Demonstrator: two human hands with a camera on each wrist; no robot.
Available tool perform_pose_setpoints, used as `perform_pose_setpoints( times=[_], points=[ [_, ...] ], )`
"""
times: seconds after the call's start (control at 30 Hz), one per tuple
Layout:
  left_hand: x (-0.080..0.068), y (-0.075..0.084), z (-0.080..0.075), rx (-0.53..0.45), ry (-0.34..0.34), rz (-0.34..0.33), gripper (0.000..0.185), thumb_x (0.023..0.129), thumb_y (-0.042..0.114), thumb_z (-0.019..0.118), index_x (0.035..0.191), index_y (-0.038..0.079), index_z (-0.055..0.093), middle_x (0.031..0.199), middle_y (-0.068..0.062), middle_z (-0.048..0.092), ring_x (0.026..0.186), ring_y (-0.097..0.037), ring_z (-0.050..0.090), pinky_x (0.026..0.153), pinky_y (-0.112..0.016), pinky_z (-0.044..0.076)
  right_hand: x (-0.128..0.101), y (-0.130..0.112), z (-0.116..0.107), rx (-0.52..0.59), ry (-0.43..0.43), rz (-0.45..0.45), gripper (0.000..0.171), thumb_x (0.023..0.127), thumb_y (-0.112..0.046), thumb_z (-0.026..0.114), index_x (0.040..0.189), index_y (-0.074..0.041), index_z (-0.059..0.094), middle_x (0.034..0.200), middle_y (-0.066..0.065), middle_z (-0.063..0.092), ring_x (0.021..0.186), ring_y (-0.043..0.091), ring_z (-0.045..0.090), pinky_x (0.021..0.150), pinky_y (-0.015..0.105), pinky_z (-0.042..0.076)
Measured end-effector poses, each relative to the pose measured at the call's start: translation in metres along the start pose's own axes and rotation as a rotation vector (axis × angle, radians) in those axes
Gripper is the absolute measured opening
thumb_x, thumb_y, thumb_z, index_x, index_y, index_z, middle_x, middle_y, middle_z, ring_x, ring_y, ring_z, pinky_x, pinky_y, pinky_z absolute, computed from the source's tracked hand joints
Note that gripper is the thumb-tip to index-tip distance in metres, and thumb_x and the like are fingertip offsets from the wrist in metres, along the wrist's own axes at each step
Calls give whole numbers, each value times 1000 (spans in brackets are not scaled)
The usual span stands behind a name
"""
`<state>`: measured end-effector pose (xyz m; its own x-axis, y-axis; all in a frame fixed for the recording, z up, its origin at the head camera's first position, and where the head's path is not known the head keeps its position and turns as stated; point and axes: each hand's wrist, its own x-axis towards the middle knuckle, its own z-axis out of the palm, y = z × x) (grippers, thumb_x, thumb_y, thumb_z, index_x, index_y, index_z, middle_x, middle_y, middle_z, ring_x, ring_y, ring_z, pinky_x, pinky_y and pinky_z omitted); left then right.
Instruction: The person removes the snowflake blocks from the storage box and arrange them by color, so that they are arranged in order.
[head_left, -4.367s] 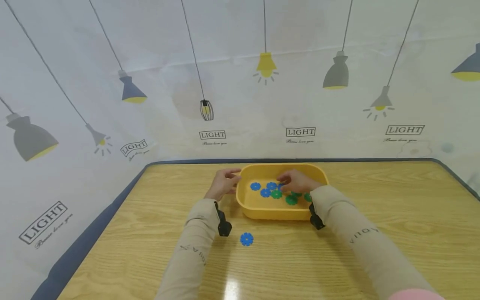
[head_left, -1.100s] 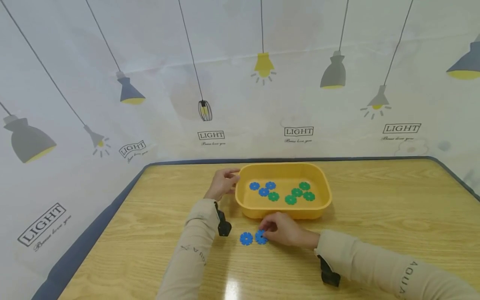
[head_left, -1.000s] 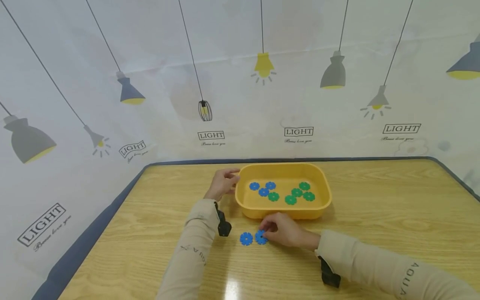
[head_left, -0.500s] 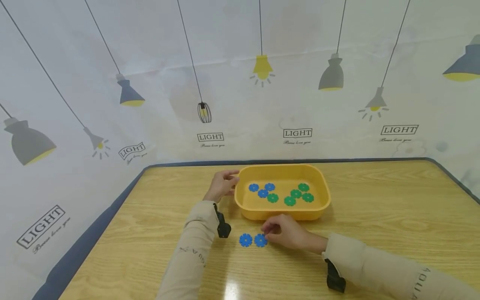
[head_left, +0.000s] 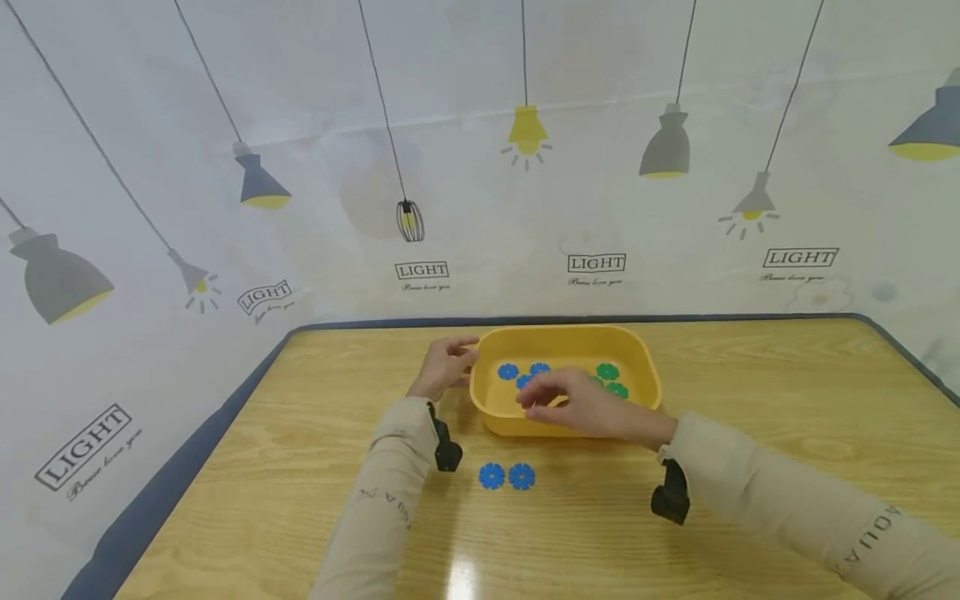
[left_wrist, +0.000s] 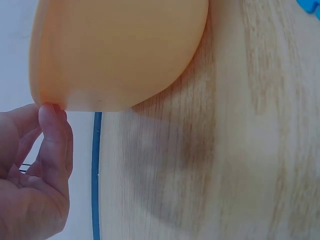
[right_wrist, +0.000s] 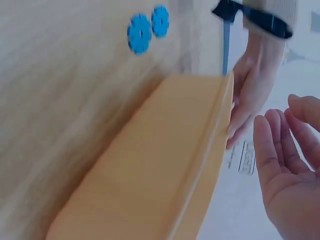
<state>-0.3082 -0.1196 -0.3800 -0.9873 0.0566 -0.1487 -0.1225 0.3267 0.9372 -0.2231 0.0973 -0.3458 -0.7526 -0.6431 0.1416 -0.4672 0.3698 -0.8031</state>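
The right hand [head_left: 581, 404] hovers empty, with relaxed fingers, over the yellow tray [head_left: 495, 412]. The left hand [head_left: 447, 367] touches the tray's left rim with straight fingers. Two blue discs [head_left: 507, 476] lie on the bench [head_left: 750, 433].

In the head view the right hand [head_left: 581, 406] hides several of the small blue and green flower-shaped discs [head_left: 607, 372] in the yellow plastic tray [head_left: 570, 337], while the right wrist view is motion-blurred and cuts the tray off.

"LIGHT" on backdrop [head_left: 596, 263]; "AQUA" on right sleeve [head_left: 870, 533]
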Motion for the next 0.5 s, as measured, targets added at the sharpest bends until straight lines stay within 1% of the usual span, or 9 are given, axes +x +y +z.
perform_pose_setpoints(
  times=[0.1,0.2,0.3,0.4,0.5],
  points=[
    [1,0,-1,-5,2,-6,33,88,10,54,121,9,55,101,-13,55,90,-30,59,61,-28,52,14,4,-12,5,7,20,18,86,-11,58,101,-1,62,93,8,62,83,15,58,72,31,49],
    [0,1,-1,-4,3,-3,33,88,10,53,121,9,55,102,-14,55,91,-31,58,61,-28,52,27,13,-20,9,6,66,22,86,-10,57,104,2,60,95,11,62,81,19,58,70,31,49],
    [0,0,-1,0,0,5,33,88,10,54,121,9,55,101,-14,55,91,-31,59,61,-29,52,38,25,-24,24,-8,120,26,87,-11,57,108,5,57,96,14,61,84,27,58,70,32,49],
    [0,-1,-1,4,-3,12,33,88,9,54,121,9,55,100,-14,55,88,-30,59,62,-30,52,47,36,-26,27,-37,160,30,87,-12,56,112,5,54,98,15,60,90,33,57,73,37,49],
    [0,-1,0,2,-8,12,33,88,10,54,121,9,55,100,-14,55,86,-27,60,62,-30,52,54,45,-27,1,-75,198,35,87,-12,56,117,7,51,105,17,58,95,32,55,75,39,48]
  ],
)
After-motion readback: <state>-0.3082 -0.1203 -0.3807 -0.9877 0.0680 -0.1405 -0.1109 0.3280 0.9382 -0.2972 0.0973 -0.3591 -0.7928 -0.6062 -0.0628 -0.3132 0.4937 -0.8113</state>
